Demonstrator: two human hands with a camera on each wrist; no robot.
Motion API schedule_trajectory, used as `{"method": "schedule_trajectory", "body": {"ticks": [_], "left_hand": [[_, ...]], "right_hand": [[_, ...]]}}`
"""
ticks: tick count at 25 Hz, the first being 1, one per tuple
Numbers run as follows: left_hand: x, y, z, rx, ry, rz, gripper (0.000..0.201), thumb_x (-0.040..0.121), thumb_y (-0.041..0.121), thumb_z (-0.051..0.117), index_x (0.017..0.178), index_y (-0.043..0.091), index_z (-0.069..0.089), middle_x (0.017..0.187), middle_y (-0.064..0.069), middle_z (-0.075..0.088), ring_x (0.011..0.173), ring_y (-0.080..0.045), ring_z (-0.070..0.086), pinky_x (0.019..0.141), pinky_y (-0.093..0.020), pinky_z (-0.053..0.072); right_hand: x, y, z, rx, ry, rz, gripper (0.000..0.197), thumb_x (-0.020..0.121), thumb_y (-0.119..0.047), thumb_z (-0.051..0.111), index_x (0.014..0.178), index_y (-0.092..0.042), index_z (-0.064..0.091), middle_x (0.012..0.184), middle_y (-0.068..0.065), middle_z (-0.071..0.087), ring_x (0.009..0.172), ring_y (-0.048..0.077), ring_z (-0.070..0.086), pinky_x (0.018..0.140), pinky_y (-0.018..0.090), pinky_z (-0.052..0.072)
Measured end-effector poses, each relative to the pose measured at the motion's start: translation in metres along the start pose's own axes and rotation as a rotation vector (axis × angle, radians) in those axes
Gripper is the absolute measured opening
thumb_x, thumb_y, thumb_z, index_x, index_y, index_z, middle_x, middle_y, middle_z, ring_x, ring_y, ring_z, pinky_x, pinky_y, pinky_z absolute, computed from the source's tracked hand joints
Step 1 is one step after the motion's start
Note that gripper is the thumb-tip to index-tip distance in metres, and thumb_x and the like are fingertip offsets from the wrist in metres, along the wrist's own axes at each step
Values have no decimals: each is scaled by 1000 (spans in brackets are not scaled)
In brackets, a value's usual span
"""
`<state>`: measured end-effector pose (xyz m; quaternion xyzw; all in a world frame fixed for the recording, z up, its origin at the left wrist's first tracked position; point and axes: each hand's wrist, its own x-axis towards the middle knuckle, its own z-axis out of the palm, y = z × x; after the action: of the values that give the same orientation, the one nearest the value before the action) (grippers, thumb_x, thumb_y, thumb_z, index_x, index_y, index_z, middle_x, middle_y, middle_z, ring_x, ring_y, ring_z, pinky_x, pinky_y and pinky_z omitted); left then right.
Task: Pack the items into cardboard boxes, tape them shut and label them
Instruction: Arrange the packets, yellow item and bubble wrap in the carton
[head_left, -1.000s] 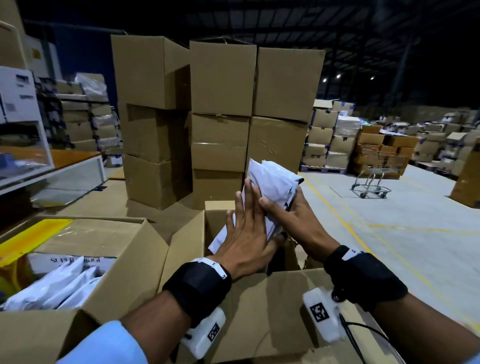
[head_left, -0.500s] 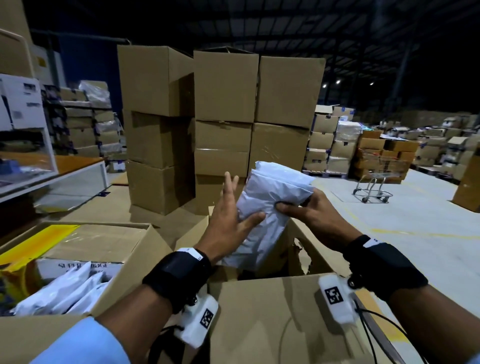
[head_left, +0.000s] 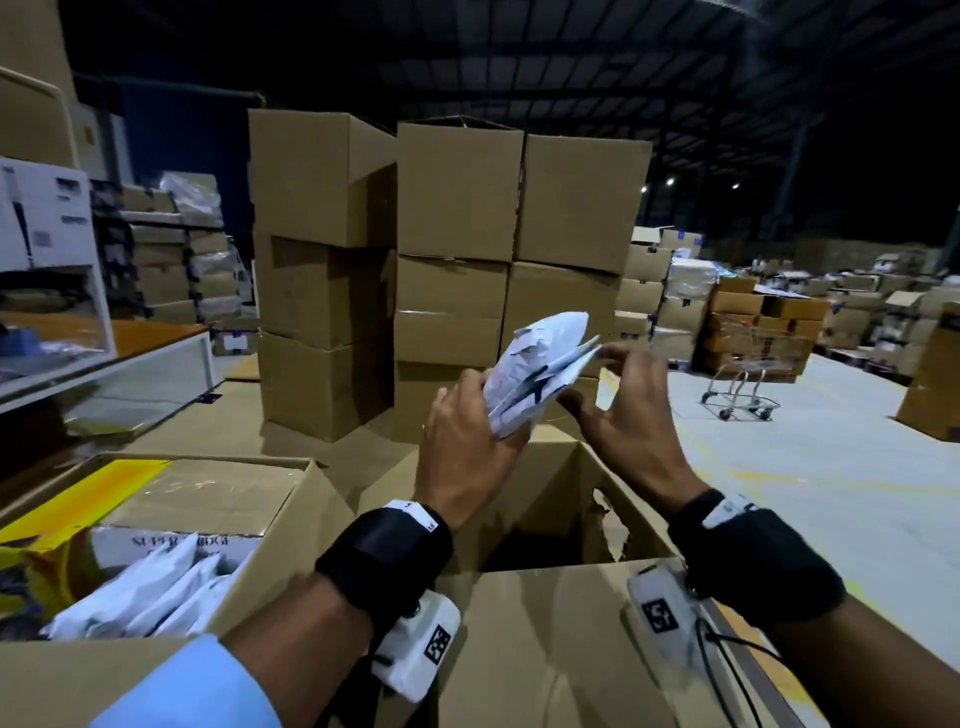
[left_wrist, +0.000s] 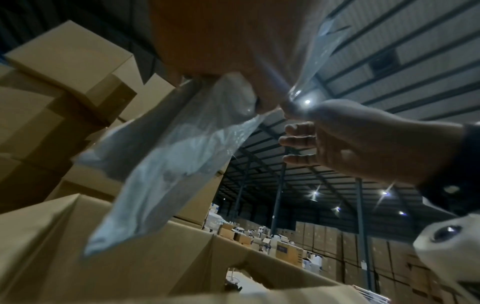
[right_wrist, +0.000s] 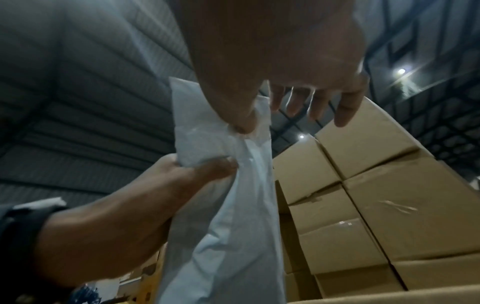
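Note:
A white plastic packet (head_left: 540, 364) with dark print is held up above the open cardboard box (head_left: 550, 478) in front of me. My left hand (head_left: 498, 415) grips the packet's lower end, fingers curled round it. My right hand (head_left: 587, 374) pinches its upper right edge between thumb and forefinger, the other fingers loose. In the left wrist view the packet (left_wrist: 166, 164) hangs down from my left palm, with the right hand (left_wrist: 296, 111) pinching its corner. In the right wrist view my right thumb presses the packet (right_wrist: 233, 216) and the left hand (right_wrist: 161, 185) grips it from the left.
The open box's right wall is torn (head_left: 605, 525) and its near flap (head_left: 545, 649) lies toward me. A second open box (head_left: 291, 499) on my left holds several white packets (head_left: 156, 597). Tall stacked cartons (head_left: 452, 234) stand right behind. A shopping trolley (head_left: 743, 384) stands on the floor at right.
The packet has come up from the box mouth and turned edge-on. My left hand went from lying flat on it to gripping it. My right hand shifted to pinching its upper edge.

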<state>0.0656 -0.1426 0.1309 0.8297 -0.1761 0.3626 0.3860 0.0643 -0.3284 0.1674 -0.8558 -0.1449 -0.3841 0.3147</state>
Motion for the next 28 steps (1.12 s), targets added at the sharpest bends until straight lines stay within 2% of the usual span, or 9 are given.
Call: {"method": "schedule_trajectory", "body": {"ticks": [3, 6, 10, 13, 17, 21, 24, 26, 28], "left_hand": [[2, 10, -7, 155, 149, 88, 64, 82, 41, 78, 127, 3, 52, 116, -8, 65, 101, -29, 64, 110, -55, 40], [-1, 12, -21, 323, 155, 118, 73, 79, 39, 78, 133, -1, 49, 132, -14, 63, 114, -31, 66, 121, -53, 20], [-17, 2, -43, 412, 58, 146, 76, 88, 47, 44, 148, 1, 34, 148, -19, 49, 128, -32, 57, 122, -55, 10], [-29, -3, -57, 309, 28, 132, 86, 87, 39, 61, 154, 4, 21, 159, -16, 35, 136, -31, 51, 123, -55, 5], [-37, -9, -87, 292, 30, 112, 92, 87, 33, 70, 156, 1, 19, 164, -18, 21, 144, -34, 38, 120, -62, 11], [-44, -15, -120, 247, -58, 110, 106, 92, 48, 58, 151, 27, -27, 168, -11, 6, 151, -30, 25, 117, -65, -1], [-46, -21, -141, 226, -112, 68, 111, 92, 49, 55, 141, 38, -44, 168, -6, 14, 151, -27, 26, 117, -69, -5], [-45, -26, -155, 162, -104, 25, 96, 91, 46, 45, 154, 29, -26, 164, -4, 28, 147, -27, 34, 118, -68, 4], [-45, -32, -173, 35, -74, 16, 83, 89, 35, 40, 161, 21, -1, 161, -4, 35, 138, -29, 46, 116, -56, 28]], "right_hand": [[-9, -32, -3, 110, -26, 14, 27, 96, -31, 63, 112, -12, 54, 104, 2, 65, 96, 22, 63, 80, 34, 49], [-22, -54, -2, 400, -284, 93, 35, 88, -28, 62, 122, -29, 54, 114, -12, 69, 105, 6, 66, 96, 40, 53], [-40, -86, 9, 623, -430, 69, 54, 90, -40, 68, 138, -44, 43, 137, -11, 59, 119, 9, 62, 101, 38, 52], [-38, -114, 17, 630, -372, 27, 52, 95, -39, 64, 142, -19, 51, 129, -7, 65, 114, 7, 64, 92, 29, 53], [-36, -149, 30, 530, -314, 24, 52, 90, -53, 64, 130, -21, 62, 115, -7, 71, 100, 1, 68, 80, 23, 56], [-35, -182, 41, 551, -258, 38, 45, 89, -45, 67, 127, -23, 59, 102, -18, 69, 83, -12, 65, 63, 7, 48], [-29, -199, 48, 605, -213, 33, 35, 87, -42, 74, 112, -20, 64, 92, -12, 73, 78, 0, 70, 65, 21, 57], [-24, -206, 55, 630, -218, 42, 41, 84, -47, 76, 108, -16, 67, 93, 0, 76, 84, 17, 74, 71, 43, 62], [-21, -214, 63, 633, -212, 64, 49, 79, -55, 74, 106, -15, 68, 93, 3, 76, 85, 23, 74, 72, 52, 61]]}}
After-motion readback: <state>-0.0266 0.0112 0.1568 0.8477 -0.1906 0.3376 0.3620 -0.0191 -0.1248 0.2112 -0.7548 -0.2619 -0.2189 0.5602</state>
